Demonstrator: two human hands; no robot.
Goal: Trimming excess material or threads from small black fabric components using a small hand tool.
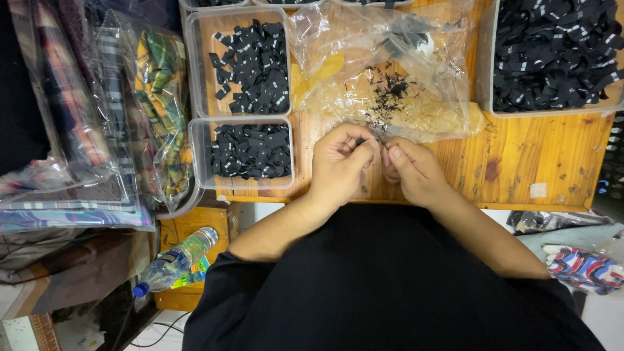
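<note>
My left hand [339, 162] and my right hand [413, 170] meet over the near edge of a wooden table [539, 162]. Both pinch one small dark piece [377, 141] between thumb and fingertips; most of it is hidden by my fingers. Just beyond my hands lies a crumpled clear plastic bag [390, 71] with black scraps and thread bits on it. To the left of my left hand stands a clear tub [250, 153] full of small black fabric tags.
A second clear tub of black tags [250, 62] stands behind the first. A large clear bin of black tags [552, 55] fills the back right. Bagged plaid fabrics [97, 110] are stacked on the left. A plastic bottle [172, 263] lies low left; patterned cloth [585, 268] lies low right.
</note>
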